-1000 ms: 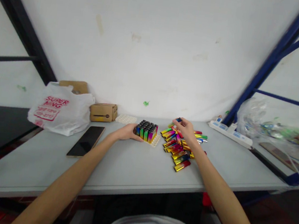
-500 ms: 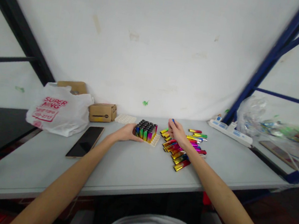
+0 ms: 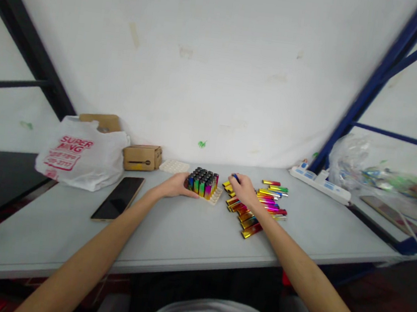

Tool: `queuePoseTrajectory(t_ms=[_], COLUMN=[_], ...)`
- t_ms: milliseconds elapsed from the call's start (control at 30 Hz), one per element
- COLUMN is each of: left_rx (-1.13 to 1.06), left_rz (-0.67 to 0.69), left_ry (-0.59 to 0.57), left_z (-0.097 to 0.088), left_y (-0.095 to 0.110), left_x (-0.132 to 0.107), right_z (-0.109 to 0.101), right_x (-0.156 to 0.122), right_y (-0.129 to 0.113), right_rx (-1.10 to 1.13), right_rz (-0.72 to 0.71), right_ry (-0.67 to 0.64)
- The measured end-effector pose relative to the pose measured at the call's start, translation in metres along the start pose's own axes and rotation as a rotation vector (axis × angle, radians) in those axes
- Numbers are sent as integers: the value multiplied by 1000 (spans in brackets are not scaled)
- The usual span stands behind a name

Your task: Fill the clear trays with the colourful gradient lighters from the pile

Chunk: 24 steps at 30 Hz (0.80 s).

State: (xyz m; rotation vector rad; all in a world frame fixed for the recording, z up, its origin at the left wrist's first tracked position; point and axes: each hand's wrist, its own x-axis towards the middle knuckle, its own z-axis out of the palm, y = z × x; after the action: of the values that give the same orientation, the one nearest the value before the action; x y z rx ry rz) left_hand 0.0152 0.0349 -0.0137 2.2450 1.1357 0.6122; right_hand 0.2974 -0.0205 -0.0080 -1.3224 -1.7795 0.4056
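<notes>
While the left hand (image 3: 176, 185) curls round the left side of a block of upright lighters (image 3: 203, 181), gripping it with the thumb along the front, we see the right hand (image 3: 244, 190) closed on a single lighter (image 3: 235, 177), of which only a dark blue end shows. The block, black tops upward, stands in a cream tray (image 3: 215, 197) on the grey worktop (image 3: 190, 240); we note bare sockets along the tray's right side. Beneath and beside the right hand we find loose lighters (image 3: 249, 223), metallic and multicoloured, lying flat in an uneven pile. Behind the left hand we observe a second tray (image 3: 174, 166), next to a cardboard box (image 3: 142, 158); a phone (image 3: 118, 198) lies nearer the worktop's front, and a white power strip (image 3: 320, 185) rests at right.
</notes>
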Motion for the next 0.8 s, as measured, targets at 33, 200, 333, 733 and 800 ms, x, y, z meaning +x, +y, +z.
queuePoseTrajectory(t_ms=[33, 200, 333, 733, 800], left_rx=[-15, -55, -64, -74, -72], left_rz=[10, 26, 40, -12, -16], left_ry=[7, -8, -39, -19, -19], left_z=[0, 1, 0, 0, 0], left_y=[-1, -2, 2, 2, 3], left_x=[0, 0, -2, -1, -2], right_z=[0, -2, -4, 1, 1], right_x=[0, -1, 1, 2, 3], right_y=[0, -2, 1, 13, 13], right_rx=[5, 61, -29, -206, -219], right_rz=[-1, -28, -194, -191, -198], right_ry=[4, -4, -63, -94, -113])
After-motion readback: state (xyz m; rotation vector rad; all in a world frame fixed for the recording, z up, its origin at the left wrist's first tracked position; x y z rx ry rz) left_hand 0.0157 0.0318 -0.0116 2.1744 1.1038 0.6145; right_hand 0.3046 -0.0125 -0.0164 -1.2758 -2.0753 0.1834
